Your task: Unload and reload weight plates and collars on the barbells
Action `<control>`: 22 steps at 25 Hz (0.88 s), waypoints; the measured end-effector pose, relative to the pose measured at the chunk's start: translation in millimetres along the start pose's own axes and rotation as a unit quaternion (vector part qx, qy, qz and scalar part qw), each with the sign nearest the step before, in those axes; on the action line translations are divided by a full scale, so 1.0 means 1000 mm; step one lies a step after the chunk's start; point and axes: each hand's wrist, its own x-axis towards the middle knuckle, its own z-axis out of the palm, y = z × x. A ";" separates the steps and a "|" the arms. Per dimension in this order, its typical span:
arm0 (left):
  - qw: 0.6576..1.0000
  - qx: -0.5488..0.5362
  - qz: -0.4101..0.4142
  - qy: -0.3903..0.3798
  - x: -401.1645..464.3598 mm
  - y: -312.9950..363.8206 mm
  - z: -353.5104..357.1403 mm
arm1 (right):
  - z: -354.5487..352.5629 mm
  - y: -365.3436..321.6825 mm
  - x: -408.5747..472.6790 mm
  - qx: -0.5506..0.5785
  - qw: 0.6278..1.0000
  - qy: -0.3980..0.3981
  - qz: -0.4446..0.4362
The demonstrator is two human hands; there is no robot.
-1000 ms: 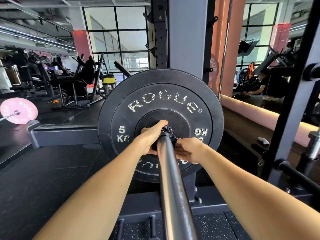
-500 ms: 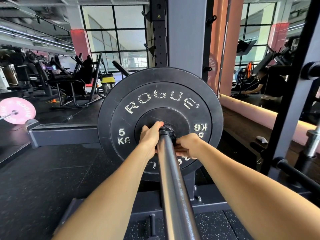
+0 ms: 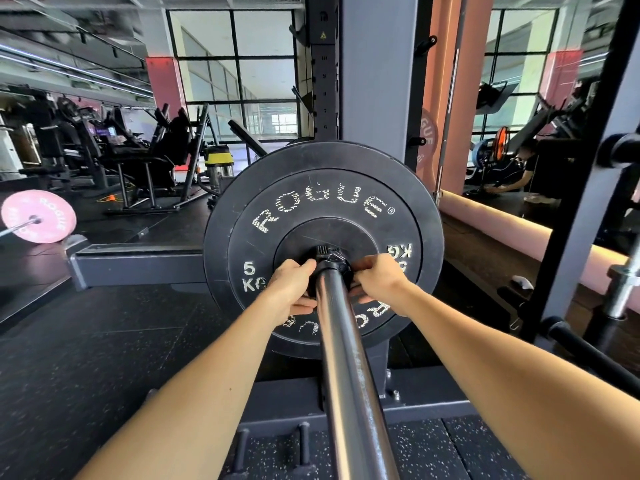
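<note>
Collar work at the plate face, judging from the hold; not telling from here whether loosening or seating.

Gripping the black collar (image 3: 329, 259) from both sides. Pinching its left flank with the left hand (image 3: 292, 289), fingers curled over the top and thumb tucked underneath. Pinching its right flank with the right hand (image 3: 379, 282) in the same manner. Finding the collar on the barbell (image 3: 346, 358), touching the hub of the black 5 kg plate (image 3: 322, 206) on the near side. Finding the plate upright on the bar, just in front of the grey rack upright (image 3: 374, 81). Being unable to report the state of the collar's latch, fingers covering most of it.

Recording the following as judgement only:

- Risking nipped fingertips between collar and plate hub, when pressing inward with fingers wrapped over the inner rim.
- Risking a cocked, jammed collar, when pulling harder on one flank than the other.
- Risking a sudden slide along the smooth bar toward the body, when yanking on a half-freed latch.
- Risking the plate creeping outward once uncollared, given any tilt of the bar; not seeing the far-end support from this view.
- Risking a collar dropped onto the rack base (image 3: 433, 386) directly below, given a loosened pinch at the moment of release.

Noting a pink plate (image 3: 38, 216) on another bar, well apart toward the left edge of the floor; not bearing on this step.
</note>
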 end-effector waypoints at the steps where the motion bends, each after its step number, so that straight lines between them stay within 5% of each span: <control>1: 1.000 0.001 0.010 0.010 -0.002 -0.003 -0.001 | -0.003 -0.001 -0.004 -0.014 1.000 -0.006 -0.011; 9: 0.998 0.024 0.042 0.045 -0.016 -0.009 0.000 | -0.016 0.002 -0.028 -0.147 0.983 -0.085 -0.076; 16: 0.966 0.254 0.032 0.031 -0.034 0.023 -0.011 | -0.042 -0.034 -0.032 -0.196 0.964 -0.179 -0.019; 22: 0.945 0.323 0.053 0.021 -0.059 0.113 -0.049 | -0.091 -0.125 -0.030 -0.261 0.945 -0.196 -0.020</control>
